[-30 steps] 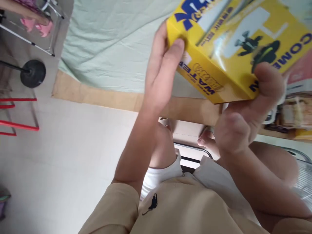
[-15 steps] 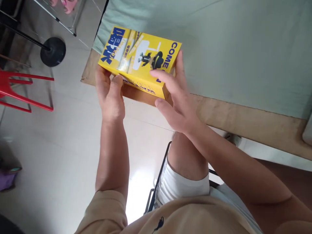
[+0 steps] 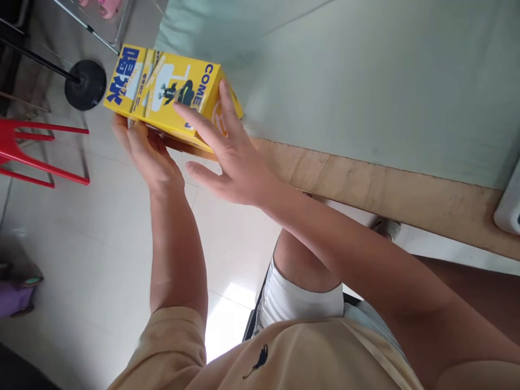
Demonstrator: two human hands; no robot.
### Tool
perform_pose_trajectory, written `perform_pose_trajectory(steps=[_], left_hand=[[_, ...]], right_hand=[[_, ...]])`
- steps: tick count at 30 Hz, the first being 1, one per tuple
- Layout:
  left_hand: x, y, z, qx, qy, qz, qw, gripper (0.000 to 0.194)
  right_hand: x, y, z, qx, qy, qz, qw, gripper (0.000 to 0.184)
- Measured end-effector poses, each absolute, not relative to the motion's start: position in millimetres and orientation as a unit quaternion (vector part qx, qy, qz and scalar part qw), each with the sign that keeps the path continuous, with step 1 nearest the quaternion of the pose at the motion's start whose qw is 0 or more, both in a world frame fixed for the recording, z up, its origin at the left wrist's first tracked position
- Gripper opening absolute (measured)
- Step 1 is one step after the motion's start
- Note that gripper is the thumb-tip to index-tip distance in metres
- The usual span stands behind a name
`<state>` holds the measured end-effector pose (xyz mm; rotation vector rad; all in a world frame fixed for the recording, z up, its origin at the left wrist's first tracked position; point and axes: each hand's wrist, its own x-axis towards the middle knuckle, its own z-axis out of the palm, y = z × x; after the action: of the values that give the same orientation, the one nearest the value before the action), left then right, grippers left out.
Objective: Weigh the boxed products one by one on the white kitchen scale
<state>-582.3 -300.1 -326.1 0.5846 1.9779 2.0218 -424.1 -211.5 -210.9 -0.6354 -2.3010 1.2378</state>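
Note:
A yellow cardboard box (image 3: 162, 86), printed with blue lettering and a small figure in a dark hat, is tilted over the table's left corner. My left hand (image 3: 148, 151) grips its near lower side from below, with some fingers hidden under it. At the box's right end is my right hand (image 3: 231, 151). Its index finger lies over the printed top and other fingers press the end face, while the thumb sticks out below, off the box.
The table (image 3: 365, 97) has a pale green cloth and a bare wooden front edge. On the floor at left stand a red stool (image 3: 44, 151) and a black round base (image 3: 85, 84) with a pole. A grey-white object (image 3: 509, 208) lies at the right edge.
Both hands have carried the yellow box to the left. It has turned, so more of its right end face shows. My right thumb now points away from it.

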Motion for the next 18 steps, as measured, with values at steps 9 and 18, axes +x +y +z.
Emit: perform_pose_trajectory(steps=[9,18], left_hand=[[-451,-244,-171,0.11,0.538,0.832,-0.084,0.021],[-304,-145,-52,0.417,0.312,0.834,0.183,0.027]], right_hand=[[-266,-164,-66,-0.183,-0.887,0.361,0.224,0.025],[-147,-116,77,-0.282,-0.854,0.206,0.385,0.013]])
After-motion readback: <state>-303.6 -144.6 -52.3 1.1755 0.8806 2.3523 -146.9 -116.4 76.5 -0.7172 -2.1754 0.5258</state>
